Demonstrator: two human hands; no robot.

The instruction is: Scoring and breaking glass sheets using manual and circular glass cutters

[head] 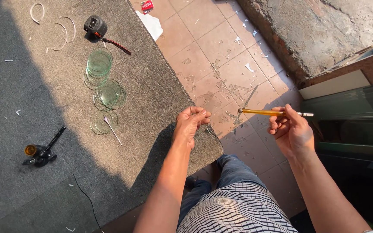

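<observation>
Right now the right hand pinches a yellow-handled glass cutter between thumb and fingers, holding it level above the tiled floor, its metal head pointing toward the left hand. That left hand hovers over the edge of the grey carpeted table, its fingertips curled and pressed together; whether they pinch something small I cannot tell. Nothing stands between the 2 hands. Beyond the left fingers, further onto the table, lie round glass discs in overlapping stacks, the nearest one carrying a cotton swab. Past them sits a black tape measure beside thin curved glass strips. Well off to the left rests a black circle-cutting tool with a brass cap. Under the cutter, glass shards litter the tiles.
</observation>
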